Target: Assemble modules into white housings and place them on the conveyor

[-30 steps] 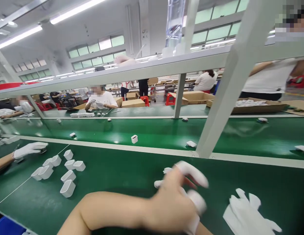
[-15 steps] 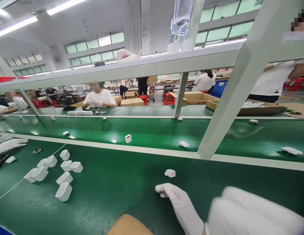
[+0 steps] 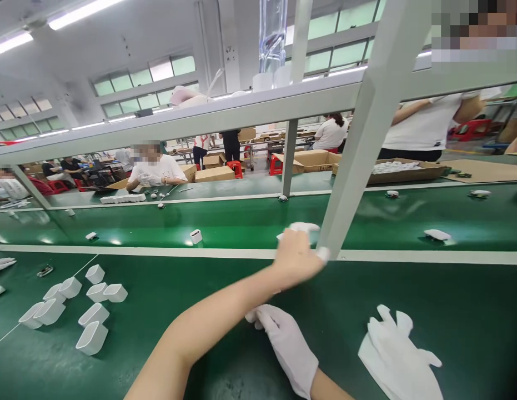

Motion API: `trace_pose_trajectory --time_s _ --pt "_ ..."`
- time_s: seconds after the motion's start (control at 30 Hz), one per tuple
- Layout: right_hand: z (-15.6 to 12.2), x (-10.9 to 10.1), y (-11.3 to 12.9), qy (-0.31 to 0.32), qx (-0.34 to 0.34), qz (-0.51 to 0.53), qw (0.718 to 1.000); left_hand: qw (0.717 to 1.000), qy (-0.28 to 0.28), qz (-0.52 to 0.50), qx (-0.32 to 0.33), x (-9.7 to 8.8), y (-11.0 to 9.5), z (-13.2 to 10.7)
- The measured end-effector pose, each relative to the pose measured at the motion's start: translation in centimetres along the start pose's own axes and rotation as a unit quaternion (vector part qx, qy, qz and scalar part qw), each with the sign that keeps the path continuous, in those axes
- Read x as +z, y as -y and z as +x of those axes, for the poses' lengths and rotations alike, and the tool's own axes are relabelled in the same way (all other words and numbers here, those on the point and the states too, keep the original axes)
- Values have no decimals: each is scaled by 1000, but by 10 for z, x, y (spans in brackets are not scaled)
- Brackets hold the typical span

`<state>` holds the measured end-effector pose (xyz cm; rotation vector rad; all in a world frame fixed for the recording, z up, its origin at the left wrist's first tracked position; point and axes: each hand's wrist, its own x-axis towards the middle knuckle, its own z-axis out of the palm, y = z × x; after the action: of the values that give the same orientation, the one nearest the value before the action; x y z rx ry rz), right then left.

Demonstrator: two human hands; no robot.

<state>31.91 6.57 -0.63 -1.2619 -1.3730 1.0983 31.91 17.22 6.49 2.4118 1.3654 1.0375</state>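
Note:
My left hand (image 3: 297, 258), bare with white finger cots, reaches across the white rail onto the green conveyor belt (image 3: 225, 222). Its fingers curl over a small white part (image 3: 302, 226) beside the slanted white frame post (image 3: 358, 144). My right hand (image 3: 285, 341), in a white glove, lies flat on the green table (image 3: 191, 289) under my left forearm, fingers stretched out to the left and holding nothing.
A pair of loose white gloves (image 3: 397, 355) lies at the right. Several white housings (image 3: 89, 311) stand at the left, near a co-worker's gloved fingers (image 3: 2, 264). More small white parts (image 3: 195, 236) (image 3: 436, 234) ride the belt. People and cardboard boxes (image 3: 400, 172) are beyond.
My left hand went from in front of me forward onto the belt and closed over the white part. My gloved right hand came into view and settled flat on the table.

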Motion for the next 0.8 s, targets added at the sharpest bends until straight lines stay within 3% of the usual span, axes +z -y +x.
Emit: trace_pose_trajectory --time_s 0.07,0.17,0.27,0.4,0.5,0.67,0.8 --pt "-1 0 -2 24 1 19 1000 994 76 20 -71 3 39 24" --pt "-3 -1 -7 36 0 50 998 980 107 52 -163 18 92 35" --pt "-2 0 -13 35 -7 64 997 970 120 66 -202 37 115 33" --pt "-2 1 -13 33 -6 66 997 968 105 68 -217 52 112 31" --pt "-4 1 -8 37 0 66 997 970 76 54 -226 49 107 33" --pt "-3 -4 -6 24 19 94 995 987 1 -7 -163 20 102 10" --pt "7 -10 -10 1 55 242 969 995 -41 -66 -67 -20 97 -50"
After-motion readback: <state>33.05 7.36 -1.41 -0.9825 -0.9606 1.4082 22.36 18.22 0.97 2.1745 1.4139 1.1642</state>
